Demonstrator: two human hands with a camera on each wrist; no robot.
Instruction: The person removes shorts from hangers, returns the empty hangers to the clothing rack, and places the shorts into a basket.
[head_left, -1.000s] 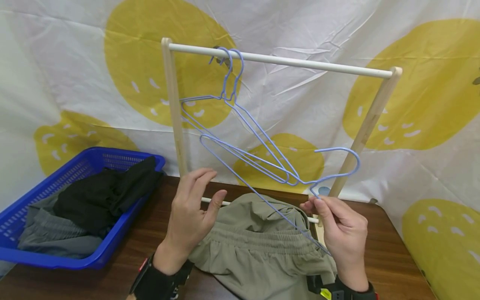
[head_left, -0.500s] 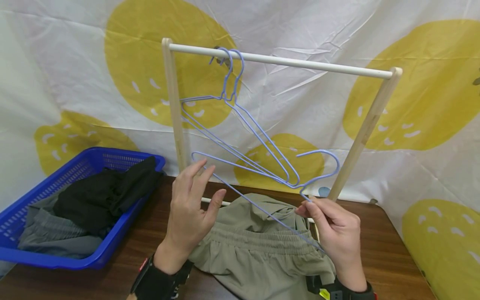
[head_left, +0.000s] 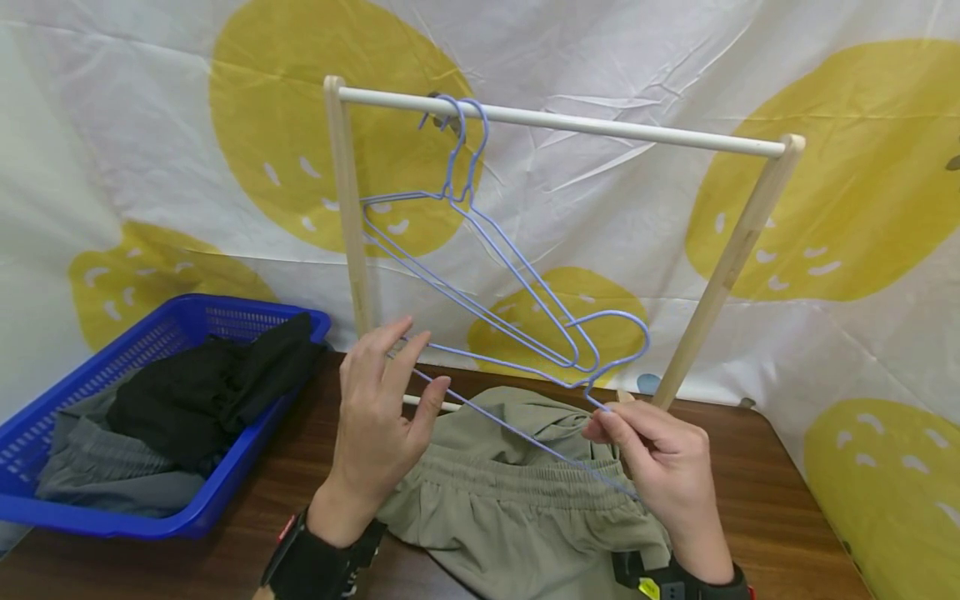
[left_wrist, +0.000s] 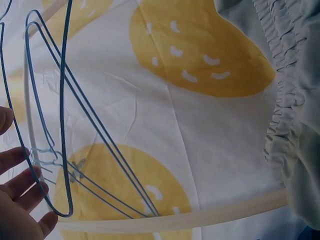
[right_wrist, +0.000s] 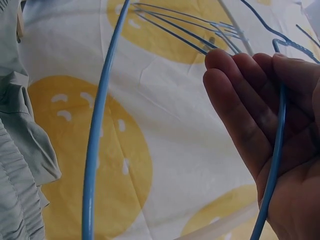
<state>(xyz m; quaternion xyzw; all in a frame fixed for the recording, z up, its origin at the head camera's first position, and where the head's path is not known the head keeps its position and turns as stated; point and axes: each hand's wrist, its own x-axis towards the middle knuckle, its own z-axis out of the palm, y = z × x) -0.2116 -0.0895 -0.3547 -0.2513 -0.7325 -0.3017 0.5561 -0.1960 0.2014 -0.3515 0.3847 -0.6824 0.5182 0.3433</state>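
My right hand (head_left: 660, 475) pinches a blue wire clothes hanger (right_wrist: 93, 150) just below its hook, between thumb and fingertips. The hook rises above that hand, and the far end of the hanger reaches over to my left hand (head_left: 382, 408). In the left wrist view, the left fingers (left_wrist: 22, 182) lie loosely extended at the hanger's rounded corner. Beneath the hanger, an olive-green garment (head_left: 517, 533) with a gathered elastic waistband is spread on the table, its waistband toward the rack.
Two more blue hangers (head_left: 517, 252) hang from the white rail (head_left: 600, 127) of a wooden-sided rack. Left of it, a blue plastic basket (head_left: 187, 525) holds black and grey clothes (head_left: 202, 400). The brown table (head_left: 780, 492) stands before a white curtain with yellow shapes.
My right hand has moved left and slightly down with the hanger, bringing its far end to the left fingers. The left hand has barely moved.
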